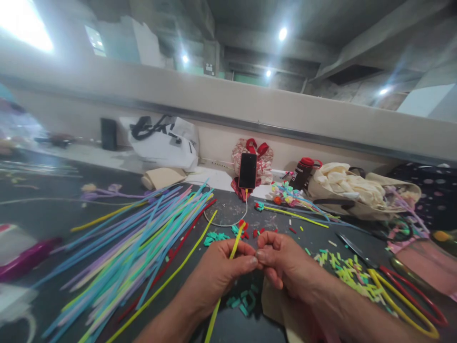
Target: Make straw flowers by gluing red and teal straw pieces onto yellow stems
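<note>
My left hand (223, 271) is closed around a long yellow pipe cleaner (235, 245), which runs up past my fingers and down below my wrist. My right hand (282, 259) is closed too, its fingertips pinched against my left thumb at the same spot. What the right fingers pinch is too small to make out. Both hands hover over a dark table (53, 216). Small teal cut pieces (244, 300) lie just under them.
A big fan of coloured pipe cleaners (143, 238) lies to the left. Yellow-green cut bits (342, 269) and scissors with yellow and red handles (403, 293) lie to the right. A phone (247, 170) on a cable, a bottle (303, 172) and bags (164, 140) stand at the back.
</note>
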Demonstrator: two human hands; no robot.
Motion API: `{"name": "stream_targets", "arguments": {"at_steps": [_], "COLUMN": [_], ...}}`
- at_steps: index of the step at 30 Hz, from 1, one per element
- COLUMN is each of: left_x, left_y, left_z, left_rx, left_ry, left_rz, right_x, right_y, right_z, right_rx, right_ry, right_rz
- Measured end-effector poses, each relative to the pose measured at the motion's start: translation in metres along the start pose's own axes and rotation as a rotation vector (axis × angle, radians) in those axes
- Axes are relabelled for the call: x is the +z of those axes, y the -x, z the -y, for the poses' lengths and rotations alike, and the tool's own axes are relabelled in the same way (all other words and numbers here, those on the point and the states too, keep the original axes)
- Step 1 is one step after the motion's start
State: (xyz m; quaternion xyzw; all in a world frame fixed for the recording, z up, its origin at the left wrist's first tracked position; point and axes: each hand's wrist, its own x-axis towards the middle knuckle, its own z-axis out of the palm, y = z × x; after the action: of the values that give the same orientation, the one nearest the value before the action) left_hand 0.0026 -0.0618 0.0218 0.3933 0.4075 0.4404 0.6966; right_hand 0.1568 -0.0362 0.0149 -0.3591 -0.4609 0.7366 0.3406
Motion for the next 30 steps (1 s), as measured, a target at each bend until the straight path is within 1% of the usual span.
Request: {"name": "stream_targets", "arguments": {"at_steps": [3, 6, 8, 11, 15, 18, 23, 30], "left_x": [0.001, 0.002, 0.002, 0.001, 0.000, 0.001, 0.001, -0.002], "left_y": [0.000, 0.000, 0.000, -0.002, -0.003, -0.002, -0.001, -0.001], "left_z": [-0.001, -0.002, -0.002, 0.000, 0.002, 0.003, 0.005, 0.005], "left_rx": [-0.029, -0.065, -0.090, -0.116, -0.112, -0.101, -0.040, -0.035], "left_ry": [-0.033, -0.008, 0.032, 0.046, 0.037, 0.025, -0.016, -0.003], "left_rz": [-0.012, 0.005, 0.019, 0.020, 0.036, 0.047, 0.014, 0.056], "right_x": [0.003, 0.005, 0.005, 0.004, 0.005, 0.007, 0.008, 0.004], "right_y": [-0.001, 0.002, 0.005, 0.011, 0.014, 0.013, 0.014, 0.012], "right_z": [-0.001, 0.005, 0.011, 0.016, 0.016, 0.015, 0.015, 0.012], "right_rx": [0.004, -0.020, -0.048, -0.095, -0.181, -0.189, -0.104, -0.033], "right_ry": [-0.047, -0.017, 0.078, 0.291, 0.519, 0.584, 0.514, 0.219], "right_rz": [-0.001, -0.034, -0.086, -0.149, -0.140, -0.152, -0.153, -0.056]}}
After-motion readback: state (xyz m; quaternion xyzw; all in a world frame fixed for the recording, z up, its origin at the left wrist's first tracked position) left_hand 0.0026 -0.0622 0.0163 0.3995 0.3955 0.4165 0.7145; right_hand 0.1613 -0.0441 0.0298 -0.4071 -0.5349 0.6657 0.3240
